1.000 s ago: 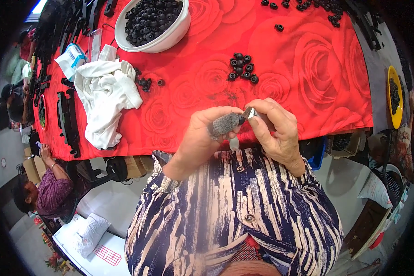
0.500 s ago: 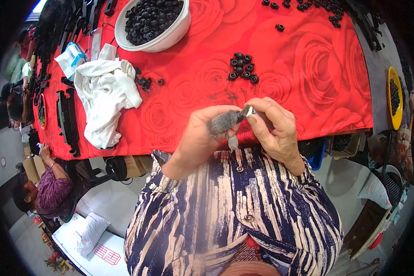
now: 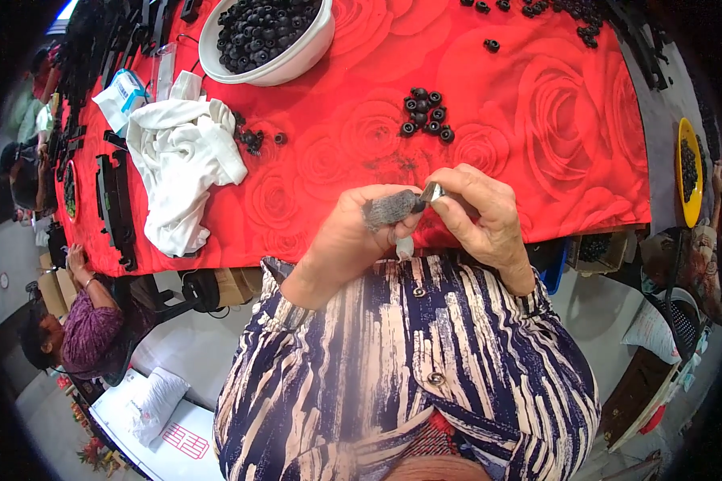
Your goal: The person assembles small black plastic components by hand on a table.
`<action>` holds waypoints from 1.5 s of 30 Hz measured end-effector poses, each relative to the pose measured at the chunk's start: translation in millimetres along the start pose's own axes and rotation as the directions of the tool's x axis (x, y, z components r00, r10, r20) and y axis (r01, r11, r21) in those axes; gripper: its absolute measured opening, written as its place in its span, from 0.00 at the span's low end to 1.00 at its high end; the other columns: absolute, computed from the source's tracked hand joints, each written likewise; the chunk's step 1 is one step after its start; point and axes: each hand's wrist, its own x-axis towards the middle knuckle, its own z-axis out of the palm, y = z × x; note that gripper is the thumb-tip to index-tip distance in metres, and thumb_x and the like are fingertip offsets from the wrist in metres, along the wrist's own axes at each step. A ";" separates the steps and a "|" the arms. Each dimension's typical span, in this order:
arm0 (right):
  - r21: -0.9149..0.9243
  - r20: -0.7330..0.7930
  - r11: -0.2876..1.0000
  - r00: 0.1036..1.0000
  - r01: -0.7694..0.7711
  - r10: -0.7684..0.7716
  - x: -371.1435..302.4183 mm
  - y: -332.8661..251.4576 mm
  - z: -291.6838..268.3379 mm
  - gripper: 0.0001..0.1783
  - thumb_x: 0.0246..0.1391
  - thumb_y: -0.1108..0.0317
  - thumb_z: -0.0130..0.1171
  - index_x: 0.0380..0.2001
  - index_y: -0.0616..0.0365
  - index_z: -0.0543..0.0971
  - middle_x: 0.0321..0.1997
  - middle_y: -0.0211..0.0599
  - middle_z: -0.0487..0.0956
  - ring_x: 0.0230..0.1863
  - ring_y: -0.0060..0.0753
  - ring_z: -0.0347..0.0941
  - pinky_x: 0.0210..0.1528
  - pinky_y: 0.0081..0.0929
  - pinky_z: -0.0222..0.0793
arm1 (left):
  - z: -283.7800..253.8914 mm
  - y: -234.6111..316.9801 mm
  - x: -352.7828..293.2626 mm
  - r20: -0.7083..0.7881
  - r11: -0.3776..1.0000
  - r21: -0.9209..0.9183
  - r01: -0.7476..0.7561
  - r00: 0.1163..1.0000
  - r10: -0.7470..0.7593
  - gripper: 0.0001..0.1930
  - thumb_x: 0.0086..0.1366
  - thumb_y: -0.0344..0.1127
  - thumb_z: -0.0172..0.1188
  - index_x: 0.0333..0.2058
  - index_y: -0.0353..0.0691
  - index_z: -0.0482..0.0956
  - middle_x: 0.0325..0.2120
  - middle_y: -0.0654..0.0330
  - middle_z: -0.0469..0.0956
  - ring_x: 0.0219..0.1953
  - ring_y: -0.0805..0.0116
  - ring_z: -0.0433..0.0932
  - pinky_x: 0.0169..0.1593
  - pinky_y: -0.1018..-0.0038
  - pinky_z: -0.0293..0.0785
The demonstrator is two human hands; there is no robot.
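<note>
Above my lap, at the near edge of the table, both hands meet. My left hand (image 3: 341, 244) is closed, pinching a small black part (image 3: 419, 207) at its fingertips. A worn grey cover (image 3: 389, 209) wraps one of its fingers, and a whitish cover (image 3: 405, 247) is on another. Between thumb and fingers, my right hand (image 3: 485, 224) grips a small shiny metal blade (image 3: 431, 192), its edge against the black part. Beyond the hands lies a small cluster of black round parts (image 3: 427, 115) with holes. Fine dark shavings (image 3: 401, 170) are scattered on the red cloth (image 3: 321, 172).
A white bowl (image 3: 326, 40) full of black parts stands at the far left of centre. A crumpled white cloth (image 3: 180, 172) lies left, beside long black strips (image 3: 114, 210). More loose parts (image 3: 590, 34) sit far right. Another person (image 3: 92, 321) sits at left; a yellow tray (image 3: 685, 172) is at right.
Both hands stay nearly in place. The blade and the black part have shifted very slightly against each other; the whole view has moved a little.
</note>
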 end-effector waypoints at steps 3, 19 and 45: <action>0.002 0.034 1.000 0.999 -0.019 0.019 1.4 -0.5 -1.2 0.09 0.45 0.78 0.58 0.34 0.65 0.76 0.23 0.39 0.72 0.21 0.34 0.68 0.23 0.26 0.62 | -3.8 0.5 -0.8 0.056 0.999 -0.052 0.015 0.998 -0.012 0.16 0.59 0.33 0.58 0.43 0.29 0.75 0.38 0.54 0.78 0.37 0.70 0.76 0.44 0.77 0.73; 0.017 -0.077 0.994 0.991 -0.110 0.111 -2.1 -6.2 -4.0 0.15 0.42 0.78 0.62 0.37 0.63 0.75 0.26 0.38 0.73 0.23 0.29 0.71 0.24 0.22 0.64 | 2.1 4.5 8.2 -0.017 0.989 -0.120 0.092 0.995 -0.095 0.14 0.62 0.38 0.55 0.41 0.34 0.74 0.25 0.65 0.70 0.27 0.74 0.72 0.27 0.79 0.71; -0.016 0.024 0.960 0.960 0.280 -0.280 16.6 -15.0 0.1 0.15 0.38 0.78 0.63 0.35 0.66 0.78 0.17 0.36 0.71 0.16 0.29 0.67 0.18 0.22 0.59 | 9.4 15.2 -4.7 -0.057 0.978 0.206 0.030 0.998 -0.018 0.10 0.60 0.25 0.55 0.41 0.31 0.76 0.29 0.59 0.78 0.28 0.76 0.75 0.32 0.82 0.72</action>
